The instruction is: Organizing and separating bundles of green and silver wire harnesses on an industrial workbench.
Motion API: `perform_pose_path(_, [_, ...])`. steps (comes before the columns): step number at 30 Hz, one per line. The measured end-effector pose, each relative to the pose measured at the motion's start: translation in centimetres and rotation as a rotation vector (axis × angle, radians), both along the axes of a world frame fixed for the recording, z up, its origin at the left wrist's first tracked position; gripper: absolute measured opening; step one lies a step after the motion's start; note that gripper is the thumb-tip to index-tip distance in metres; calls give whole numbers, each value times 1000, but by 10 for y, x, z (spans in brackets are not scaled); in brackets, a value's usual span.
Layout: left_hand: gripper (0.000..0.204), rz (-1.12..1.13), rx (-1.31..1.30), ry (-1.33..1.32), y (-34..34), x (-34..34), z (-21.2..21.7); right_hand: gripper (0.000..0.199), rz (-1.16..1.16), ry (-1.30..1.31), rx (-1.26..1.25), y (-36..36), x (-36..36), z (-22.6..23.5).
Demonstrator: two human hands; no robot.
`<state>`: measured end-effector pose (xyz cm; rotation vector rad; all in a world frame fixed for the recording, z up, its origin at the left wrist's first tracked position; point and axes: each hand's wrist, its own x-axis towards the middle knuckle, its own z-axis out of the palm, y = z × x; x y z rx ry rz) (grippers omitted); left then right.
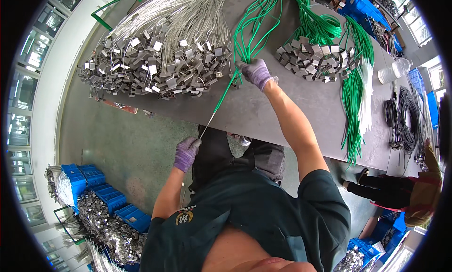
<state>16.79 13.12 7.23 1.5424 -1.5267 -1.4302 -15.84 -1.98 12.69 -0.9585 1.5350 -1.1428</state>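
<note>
My right hand (pixel 256 73), in a purple glove, is closed round a bunch of green cords (pixel 256 22) above the table's near part. The cords fan out in loops toward the far edge. From this hand a green length runs down and left past the table edge, turning into a thin whitish strand (pixel 207 124). My left hand (pixel 187 153), also gloved in purple, pinches the end of that strand in front of my body. Close to the right hand lies a big heap of small metal blocks (pixel 160 67) with silvery wires (pixel 188 13) trailing away behind them.
The grey table (pixel 254 113) also bears green-corded metal blocks (pixel 313 60), hanging green cords (pixel 352 112), white strands (pixel 365 95), a clear plastic bottle (pixel 394 71) and black coils (pixel 408 114). Blue crates (pixel 108 196) stand on the floor at left. Another person (pixel 400 192) is at right.
</note>
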Motion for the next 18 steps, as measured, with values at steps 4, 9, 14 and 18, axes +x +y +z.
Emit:
perform_pose_path(4, [14, 73, 117, 80, 4, -8, 9, 30, 13, -90, 73, 1, 7, -19])
perform_pose_path(9, [14, 92, 174, 114, -6, -5, 11, 35, 30, -161, 139, 22, 35, -23])
perform_pose_path(14, [12, 73, 173, 80, -6, -14, 37, 22, -138, -110, 7, -26, -13, -23])
perform_pose_path(18, [14, 23, -58, 90, 0, 5, 10, 21, -18, -264, -19, -28, -5, 6])
